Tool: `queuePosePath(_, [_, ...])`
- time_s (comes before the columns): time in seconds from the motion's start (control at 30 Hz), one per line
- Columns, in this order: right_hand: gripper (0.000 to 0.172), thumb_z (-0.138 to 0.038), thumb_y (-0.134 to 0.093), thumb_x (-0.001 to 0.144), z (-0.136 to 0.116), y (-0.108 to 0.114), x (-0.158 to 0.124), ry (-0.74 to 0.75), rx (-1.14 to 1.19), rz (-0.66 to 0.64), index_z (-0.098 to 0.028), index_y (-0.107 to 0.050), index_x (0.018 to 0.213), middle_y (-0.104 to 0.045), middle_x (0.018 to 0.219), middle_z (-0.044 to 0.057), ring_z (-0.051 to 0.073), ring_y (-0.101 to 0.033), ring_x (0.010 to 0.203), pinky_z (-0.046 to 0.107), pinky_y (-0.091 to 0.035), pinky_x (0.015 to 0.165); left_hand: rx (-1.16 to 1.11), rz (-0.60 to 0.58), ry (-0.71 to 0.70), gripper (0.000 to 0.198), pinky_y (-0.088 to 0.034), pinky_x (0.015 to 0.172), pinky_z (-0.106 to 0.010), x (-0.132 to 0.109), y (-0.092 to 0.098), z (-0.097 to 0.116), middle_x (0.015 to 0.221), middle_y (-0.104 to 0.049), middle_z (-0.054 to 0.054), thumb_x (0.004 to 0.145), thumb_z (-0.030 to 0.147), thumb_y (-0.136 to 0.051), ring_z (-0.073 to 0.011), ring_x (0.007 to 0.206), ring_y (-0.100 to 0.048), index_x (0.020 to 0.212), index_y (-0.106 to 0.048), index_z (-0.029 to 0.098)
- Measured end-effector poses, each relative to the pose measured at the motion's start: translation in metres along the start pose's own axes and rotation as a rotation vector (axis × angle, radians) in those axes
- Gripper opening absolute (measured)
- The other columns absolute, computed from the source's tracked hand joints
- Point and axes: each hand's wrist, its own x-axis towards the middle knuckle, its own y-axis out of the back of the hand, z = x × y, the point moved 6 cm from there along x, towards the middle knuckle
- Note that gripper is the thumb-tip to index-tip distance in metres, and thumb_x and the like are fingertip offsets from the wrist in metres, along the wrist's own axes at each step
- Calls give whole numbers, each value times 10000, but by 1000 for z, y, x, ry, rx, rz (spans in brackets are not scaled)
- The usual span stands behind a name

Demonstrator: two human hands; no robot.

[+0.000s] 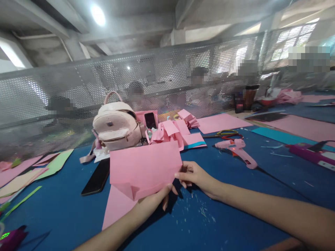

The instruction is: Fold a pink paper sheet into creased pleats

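A folded piece of pink paper [146,167] is held up off the blue table in the middle of the view. My right hand [192,174] pinches its right edge between thumb and fingers. Along the lower edge, my left hand [159,197] is closed on the same paper, with its thumb near the lower right corner and part of the fingers hidden behind. A creased flap shows at the paper's lower left. Beneath it lies another pink sheet [117,205], flat on the table and partly covered by my left forearm.
A pink glue gun [235,150] with a cord and scissors [227,134] lie at right. A black phone [96,177] rests left of the paper. Behind stand a pale backpack [115,125], pink paper strips [167,132] and a perforated metal screen [157,76]. Scraps dot the blue table [225,223].
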Motion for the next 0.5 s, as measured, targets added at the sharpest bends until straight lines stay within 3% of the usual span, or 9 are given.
queuePosePath(0.17, [369, -453, -789, 724, -3, 13, 5, -11, 71, 58, -179, -541, 723, -578, 555, -30, 75, -454, 478, 215, -234, 446, -37, -35, -20, 576, -465, 667, -280, -3, -2, 18, 457, -438, 59, 951, 688, -399, -138, 500, -473, 899, -694, 197])
queuePosePath(0.3, [410, -453, -818, 691, -7, 18, 7, -7, 109, 89, -192, -502, 695, -554, 546, -40, 83, -460, 497, 219, -219, 454, -60, -34, -20, 649, -428, 630, -273, -2, -3, 23, 449, -427, 47, 898, 753, -394, -145, 499, -439, 906, -698, 180])
queuePosePath(0.5, [412, -466, -802, 717, -11, 16, 5, 8, 102, 89, -193, -493, 701, -555, 548, -36, 78, -436, 489, 225, -193, 454, -70, -19, -32, 599, -424, 630, -278, -2, -2, 25, 465, -439, 43, 903, 706, -401, -152, 511, -448, 887, -682, 178])
